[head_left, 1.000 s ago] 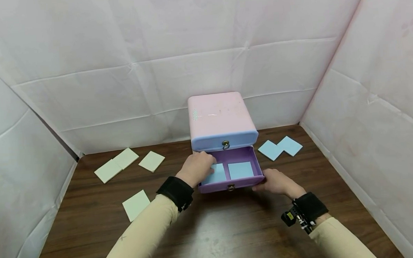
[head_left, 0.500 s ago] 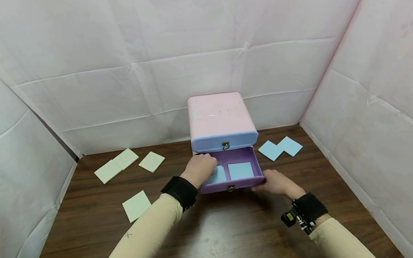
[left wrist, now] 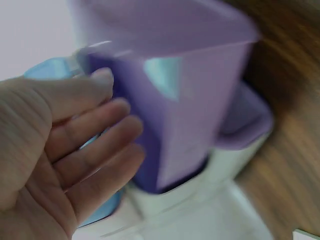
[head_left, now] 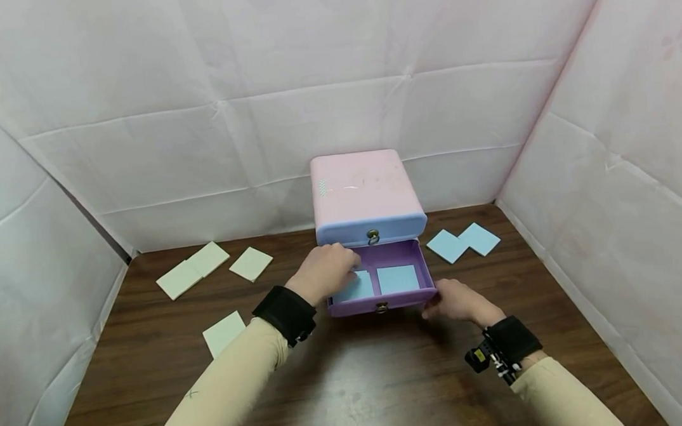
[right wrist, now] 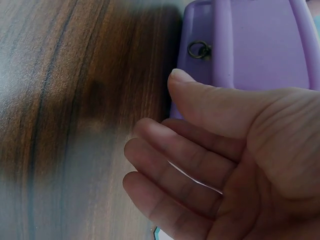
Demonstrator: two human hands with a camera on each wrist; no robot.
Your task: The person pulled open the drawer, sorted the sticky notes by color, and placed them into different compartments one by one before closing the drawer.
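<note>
Purple drawer [head_left: 381, 281] stood pulled out of the pink mini cabinet [head_left: 365, 196] mid-table, two blue note pads [head_left: 398, 279] already inside. My left hand [head_left: 323, 272] reached into it, fingers loose and straight, holding nothing. My right hand [head_left: 459, 302] hovered beside its front corner, fingers relaxed. Two blue pads [head_left: 462, 242] and four yellow pads [head_left: 206, 270] remained on the table [head_left: 382, 376].

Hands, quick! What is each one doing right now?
Left hand: open, fingers in the purple drawer, holding nothing.
Right hand: open, at the drawer's front corner.
</note>
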